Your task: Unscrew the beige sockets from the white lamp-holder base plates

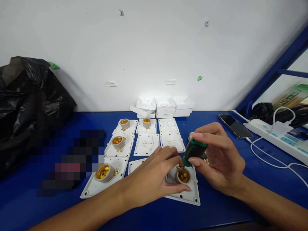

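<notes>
In the head view, my right hand [220, 160] grips a short green-and-black screwdriver [195, 150] by its handle, tilted, with its tip down inside a lamp socket [183, 175]. That socket has a beige body and a brass-coloured thread, and sits on a white square plate [190, 196] close to me. My left hand [154, 175] steadies the socket, fingers at its far side and thumb along its near side. The wrist hides part of the plate next to it. At the left, a plate carries another socket [105, 173] with brass terminals.
More white plates [146, 144] lie in rows, some with sockets. White box-shaped covers [166, 107] are stacked by the wall. A black plastic bag [31, 93] stands at left; a phone [234, 125], power strip [284, 138] and white cables [267, 154] lie at right.
</notes>
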{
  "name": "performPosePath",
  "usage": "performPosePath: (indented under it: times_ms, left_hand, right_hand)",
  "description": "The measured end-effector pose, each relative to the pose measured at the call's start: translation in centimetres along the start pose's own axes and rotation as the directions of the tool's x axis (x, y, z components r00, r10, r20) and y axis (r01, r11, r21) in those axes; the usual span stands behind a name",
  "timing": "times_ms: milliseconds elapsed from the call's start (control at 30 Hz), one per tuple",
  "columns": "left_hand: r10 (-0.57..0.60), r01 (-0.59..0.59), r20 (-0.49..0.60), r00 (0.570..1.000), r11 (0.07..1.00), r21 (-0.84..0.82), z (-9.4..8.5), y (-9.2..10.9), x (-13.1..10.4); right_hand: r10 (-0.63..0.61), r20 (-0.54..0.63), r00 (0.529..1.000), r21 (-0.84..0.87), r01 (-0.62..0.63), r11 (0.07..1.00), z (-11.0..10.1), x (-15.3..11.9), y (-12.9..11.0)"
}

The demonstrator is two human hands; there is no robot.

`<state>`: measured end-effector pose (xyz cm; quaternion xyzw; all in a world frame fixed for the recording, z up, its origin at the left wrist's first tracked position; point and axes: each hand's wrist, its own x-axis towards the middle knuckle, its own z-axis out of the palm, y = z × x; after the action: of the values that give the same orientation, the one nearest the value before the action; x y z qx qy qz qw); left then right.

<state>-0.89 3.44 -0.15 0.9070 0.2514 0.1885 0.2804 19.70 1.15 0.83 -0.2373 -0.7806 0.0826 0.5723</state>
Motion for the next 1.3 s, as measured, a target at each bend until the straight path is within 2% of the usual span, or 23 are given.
performPosePath:
  times_ms: [133, 333, 400, 533, 667, 833, 933, 1000, 1100, 1167, 1233, 1300]
  left_hand:
    - [0.02, -0.02, 0.01, 1.0, 1.0, 0.007, -0.02, 0.32, -0.15]
    - [0.01, -0.01, -0.003, 1.0, 1.0, -0.007, 0.12, 0.16, -0.3]
    - [0.007, -0.007, 0.005, 1.0, 1.0, -0.012, 0.12, 0.07, -0.23]
    - [0.003, -0.003, 0.01, 1.0, 1.0, 0.009, 0.12, 0.02, -0.13]
    - [0.015, -0.015, 0.006, 1.0, 1.0, -0.008, 0.27, -0.08, -0.2]
    - [0.022, -0.022, 0.013, 1.0, 1.0, 0.006, 0.41, -0.17, -0.21]
    - [0.041, -0.041, 0.015, 0.999, 0.999, 0.009, 0.42, -0.18, -0.17]
    - [0.046, -0.046, 0.015, 0.999, 0.999, 0.002, 0.43, -0.2, -0.14]
    - [0.043, -0.043, 0.011, 0.999, 0.999, 0.022, 0.49, -0.25, -0.13]
    - [0.049, -0.049, 0.006, 0.999, 0.998, 0.033, 0.53, -0.3, -0.14]
    - [0.058, -0.058, 0.001, 0.998, 0.998, 0.032, 0.57, -0.35, -0.15]
    - [0.061, -0.061, -0.004, 0.998, 0.998, 0.032, 0.63, -0.4, -0.16]
  right_hand:
    - [0.049, 0.042, 0.998, 0.045, -0.051, 0.998, 0.01, 0.17, 0.08]
    - [0.022, 0.023, 0.999, 0.018, -0.023, 1.0, 0.12, 0.14, 0.28]
    - [0.041, 0.043, 0.998, 0.039, -0.043, 0.998, 0.13, -0.04, 0.26]
    - [0.007, 0.082, 0.997, 0.015, -0.008, 1.0, 0.13, -0.43, 0.26]
    - [0.087, 0.123, 0.989, 0.035, -0.092, 0.995, 0.2, -0.45, 0.18]
    - [0.009, 0.062, 0.998, 0.005, -0.009, 1.0, 0.31, -0.1, 0.09]
    - [0.118, 0.104, 0.988, 0.079, -0.127, 0.989, 0.24, -0.16, -0.02]
    - [0.133, 0.158, 0.979, 0.135, -0.154, 0.979, 0.13, -0.27, 0.03]
    - [0.087, 0.113, 0.99, 0.053, -0.094, 0.994, 0.03, -0.39, 0.23]
    - [0.1, 0.077, 0.992, 0.007, -0.101, 0.995, 0.04, -0.43, 0.28]
    - [0.127, 0.07, 0.989, 0.025, -0.129, 0.991, 0.11, -0.44, 0.23]
    - [0.1, 0.036, 0.994, 0.052, -0.102, 0.993, 0.19, -0.4, 0.2]
